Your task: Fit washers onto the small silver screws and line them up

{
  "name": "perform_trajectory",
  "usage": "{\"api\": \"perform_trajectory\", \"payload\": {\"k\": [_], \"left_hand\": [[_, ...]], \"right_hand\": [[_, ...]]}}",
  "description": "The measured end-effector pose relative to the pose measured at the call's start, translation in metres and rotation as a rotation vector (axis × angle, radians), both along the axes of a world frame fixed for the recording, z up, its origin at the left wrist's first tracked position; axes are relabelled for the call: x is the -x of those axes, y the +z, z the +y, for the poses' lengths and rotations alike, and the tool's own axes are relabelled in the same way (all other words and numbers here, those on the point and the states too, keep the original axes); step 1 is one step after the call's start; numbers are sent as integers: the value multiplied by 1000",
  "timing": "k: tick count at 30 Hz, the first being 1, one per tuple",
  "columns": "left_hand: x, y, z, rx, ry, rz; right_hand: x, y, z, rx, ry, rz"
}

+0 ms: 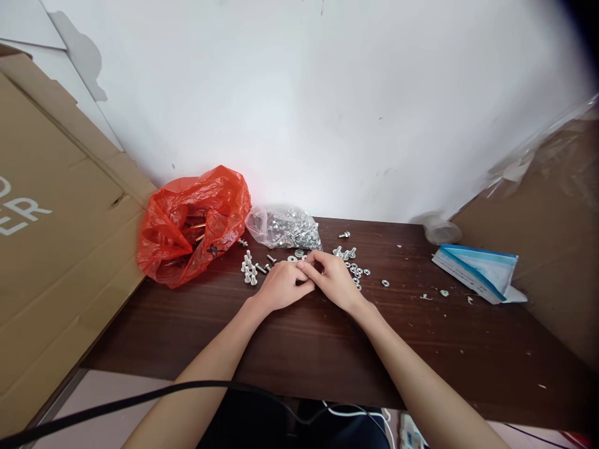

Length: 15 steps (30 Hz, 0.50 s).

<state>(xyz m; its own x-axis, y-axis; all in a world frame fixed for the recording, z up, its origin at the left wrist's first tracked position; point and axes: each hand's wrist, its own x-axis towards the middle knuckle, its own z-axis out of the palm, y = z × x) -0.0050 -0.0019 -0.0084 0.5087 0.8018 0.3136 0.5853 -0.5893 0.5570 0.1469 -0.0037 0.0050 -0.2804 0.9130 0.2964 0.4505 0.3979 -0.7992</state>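
Observation:
Both hands meet over the middle of the dark wooden table (pixel 299 349), fingertips together. The fingers of my left hand (pixel 284 285) are bent and closed; what they hold, if anything, is hidden. My right hand (pixel 333 280) pinches against it, its contents too small to make out. Left of my left hand several bolts (pixel 249 269) stand in a cluster, with a few loose bolts beside them. Washers (pixel 299 254) lie just behind the fingers. Nuts (pixel 358 272) and more bolts (pixel 346 254) are to the right of my right hand.
A red plastic bag (pixel 196 224) and a clear bag of hardware (pixel 285 227) sit at the back. Cardboard stands at left (pixel 60 237) and right (pixel 552 237). A blue-white packet (pixel 477 271) and a clear cup (pixel 442 231) are at right. A black cable (pixel 154 393) crosses in front.

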Motion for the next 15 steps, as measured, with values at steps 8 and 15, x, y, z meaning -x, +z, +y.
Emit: {"api": "perform_trajectory", "payload": {"k": [8,15], "left_hand": [[2,-4,2,110,32,-114],[0,-1,3,68,27,-15]], "right_hand": [[-3,3,4,147,186,316],[3,-2,3,51,107,258]]}}
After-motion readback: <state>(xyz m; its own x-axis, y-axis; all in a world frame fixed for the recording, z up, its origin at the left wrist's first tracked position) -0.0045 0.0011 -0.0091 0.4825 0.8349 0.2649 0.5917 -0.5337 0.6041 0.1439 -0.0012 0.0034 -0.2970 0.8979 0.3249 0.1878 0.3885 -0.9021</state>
